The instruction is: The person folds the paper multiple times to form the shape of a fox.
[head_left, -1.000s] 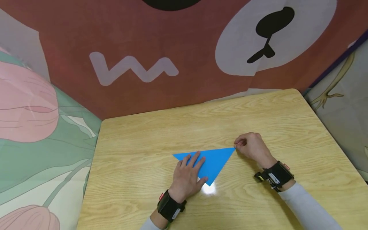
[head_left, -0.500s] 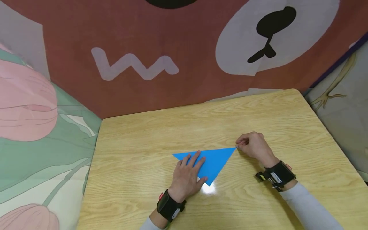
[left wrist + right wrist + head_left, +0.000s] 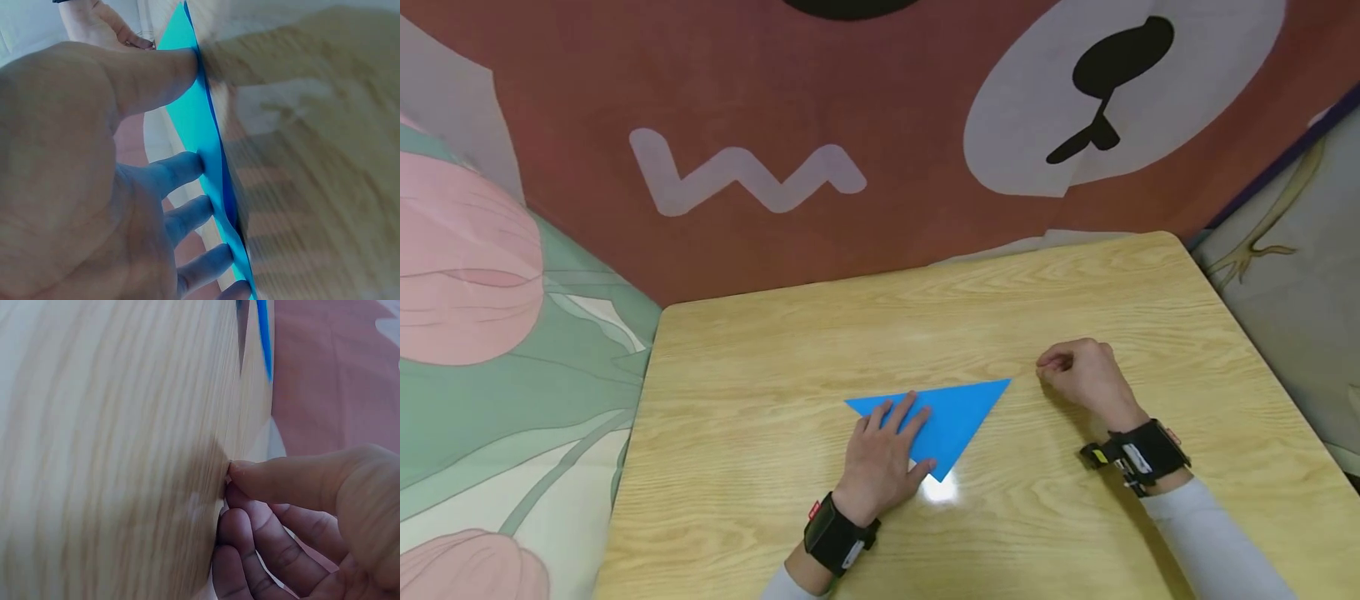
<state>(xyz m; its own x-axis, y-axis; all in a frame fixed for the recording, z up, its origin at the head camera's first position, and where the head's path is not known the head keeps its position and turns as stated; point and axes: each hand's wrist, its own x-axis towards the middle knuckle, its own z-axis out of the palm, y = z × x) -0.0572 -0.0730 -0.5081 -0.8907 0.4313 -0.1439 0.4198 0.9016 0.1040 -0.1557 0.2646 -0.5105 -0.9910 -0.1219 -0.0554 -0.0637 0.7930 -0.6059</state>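
A blue sheet of paper [image 3: 962, 417], folded into a triangle, lies on the wooden table with its long edge away from me. My left hand [image 3: 880, 462] presses on its left part with spread, fairly straight fingers. In the left wrist view the folded layers of the paper [image 3: 187, 119] gape slightly along the near edge. My right hand [image 3: 1086, 379] is just to the right of the paper's right corner, apart from it. Its fingers are curled, thumb close to the index finger, and nothing shows between them; the fingertips [image 3: 240, 525] are at the tabletop.
The wooden table [image 3: 760, 350] has rounded far corners and ends at a reddish-brown printed cloth [image 3: 737, 258] behind. A floral cloth [image 3: 475, 417] hangs at the left. Each wrist wears a black strap with a camera.
My right hand has let go of the paper's right corner and moved a little to the right. My left hand stays pressed on the paper.
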